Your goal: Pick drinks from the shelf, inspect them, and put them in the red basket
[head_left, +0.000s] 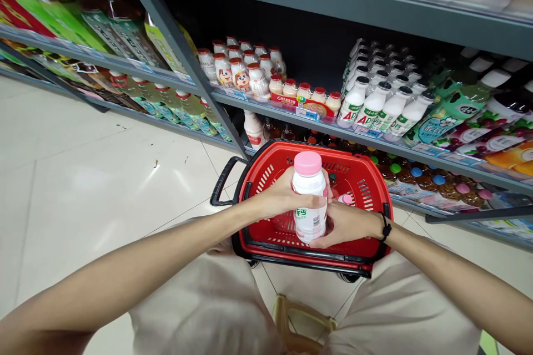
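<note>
Grey store shelving (316, 0) packed with drink bottles rises beyond the fingers. A red shopping basket (358, 177) sits directly beneath them, on the tiled floor (83, 177). Both hands hold one pink-capped milk drink bottle (308, 188) upright over the basket's mouth. The left hand (278, 197) wraps its body, fingers curled closed around it; the right hand (345, 224) cups the base, fingers closed against the label. It looks like a step of lowering the bottle in, which would call for a steady descent before either grip loosens. The bottle is white, with green lettering and a barcode.
</note>
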### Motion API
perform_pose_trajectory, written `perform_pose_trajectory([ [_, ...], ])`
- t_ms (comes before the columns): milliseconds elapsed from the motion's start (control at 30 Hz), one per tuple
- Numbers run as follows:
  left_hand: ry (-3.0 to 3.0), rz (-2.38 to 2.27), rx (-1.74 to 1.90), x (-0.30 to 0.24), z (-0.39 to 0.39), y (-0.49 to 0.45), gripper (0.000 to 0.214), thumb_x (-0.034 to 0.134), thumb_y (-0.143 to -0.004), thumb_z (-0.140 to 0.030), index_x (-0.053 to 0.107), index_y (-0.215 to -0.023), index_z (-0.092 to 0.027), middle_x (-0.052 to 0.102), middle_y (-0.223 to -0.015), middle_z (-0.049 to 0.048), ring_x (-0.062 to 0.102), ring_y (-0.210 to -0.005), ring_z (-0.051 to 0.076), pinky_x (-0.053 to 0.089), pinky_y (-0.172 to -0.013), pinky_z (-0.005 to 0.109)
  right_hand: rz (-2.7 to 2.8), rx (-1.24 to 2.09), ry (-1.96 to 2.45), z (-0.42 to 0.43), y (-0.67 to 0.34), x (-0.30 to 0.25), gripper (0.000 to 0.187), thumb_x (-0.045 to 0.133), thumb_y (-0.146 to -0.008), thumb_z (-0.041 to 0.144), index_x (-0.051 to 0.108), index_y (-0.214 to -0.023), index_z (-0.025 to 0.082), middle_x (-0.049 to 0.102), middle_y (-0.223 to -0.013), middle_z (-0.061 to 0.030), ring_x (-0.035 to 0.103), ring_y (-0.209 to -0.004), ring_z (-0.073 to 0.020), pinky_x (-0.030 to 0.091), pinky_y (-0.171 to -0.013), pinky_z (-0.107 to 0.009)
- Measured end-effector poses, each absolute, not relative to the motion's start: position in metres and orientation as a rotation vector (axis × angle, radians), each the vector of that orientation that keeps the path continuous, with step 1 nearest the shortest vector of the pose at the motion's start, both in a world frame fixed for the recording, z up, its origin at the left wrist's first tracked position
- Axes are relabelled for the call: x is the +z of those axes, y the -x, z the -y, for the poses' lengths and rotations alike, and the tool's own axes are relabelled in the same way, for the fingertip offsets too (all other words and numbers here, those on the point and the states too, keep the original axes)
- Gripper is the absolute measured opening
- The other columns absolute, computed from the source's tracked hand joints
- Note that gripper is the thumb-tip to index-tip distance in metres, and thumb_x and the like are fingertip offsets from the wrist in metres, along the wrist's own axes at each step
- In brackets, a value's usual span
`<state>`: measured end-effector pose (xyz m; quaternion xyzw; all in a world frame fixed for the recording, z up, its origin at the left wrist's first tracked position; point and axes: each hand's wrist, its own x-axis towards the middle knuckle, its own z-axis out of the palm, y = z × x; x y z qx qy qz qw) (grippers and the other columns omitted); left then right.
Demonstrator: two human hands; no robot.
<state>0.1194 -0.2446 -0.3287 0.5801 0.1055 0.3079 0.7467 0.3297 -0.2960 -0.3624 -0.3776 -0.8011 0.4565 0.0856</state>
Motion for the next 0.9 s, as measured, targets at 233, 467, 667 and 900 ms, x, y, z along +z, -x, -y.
perform_pose_trajectory([
  [233, -1.275, -0.235, 0.672, -0.3291, 0.2454, -0.1197, 0.03, 0.089, -0.073, -0.023, 0.067, -0.091, -0.013, 0.069, -0.095, 0.0059, 0.068, -0.087, 0.018, 0.057, -0.081, 0.031, 2.392, 1.351, 1.128, 0.2957, -0.3311, -0.365, 0.053, 0.081, -0.085, 0.052, 0.073, -0.125, 0.018, 0.076, -0.13, -0.01, 0.073, -0.112, -0.0277, 0.058, -0.101, -0.039],
  [467, -1.278, -0.232, 0.663, -0.3299, 0.2463, -0.1202, 0.031, 0.088, -0.074, -0.023, 0.067, -0.093, -0.014, 0.069, -0.095, 0.0055, 0.069, -0.088, 0.018, 0.057, -0.082, 0.032, 2.381, 1.375, 1.124, 0.2964, -0.332, -0.3658, 0.053, 0.082, -0.085, 0.05, 0.072, -0.126, 0.019, 0.076, -0.13, -0.0092, 0.072, -0.114, -0.0282, 0.058, -0.101, -0.039],
  [667, -1.281, -0.26, 0.662, -0.3271, 0.2473, -0.1204, 0.032, 0.089, -0.072, -0.027, 0.066, -0.091, -0.014, 0.07, -0.094, 0.0056, 0.069, -0.087, 0.019, 0.057, -0.082, 0.033, 2.39, 1.349, 1.121, 0.2968, -0.3316, -0.3653, 0.052, 0.082, -0.085, 0.05, 0.072, -0.126, 0.019, 0.076, -0.128, -0.0091, 0.073, -0.111, -0.0277, 0.059, -0.1, -0.039],
  [900, -1.281, -0.244, 0.662, -0.3285, 0.2469, -0.1199, 0.031, 0.088, -0.073, -0.025, 0.066, -0.092, -0.014, 0.07, -0.094, 0.0056, 0.069, -0.086, 0.018, 0.057, -0.081, 0.032, 2.391, 1.354, 1.114, 0.2962, -0.3303, -0.3648, 0.052, 0.082, -0.085, 0.05, 0.073, -0.125, 0.019, 0.075, -0.131, -0.0099, 0.072, -0.113, -0.0286, 0.059, -0.099, -0.039],
])
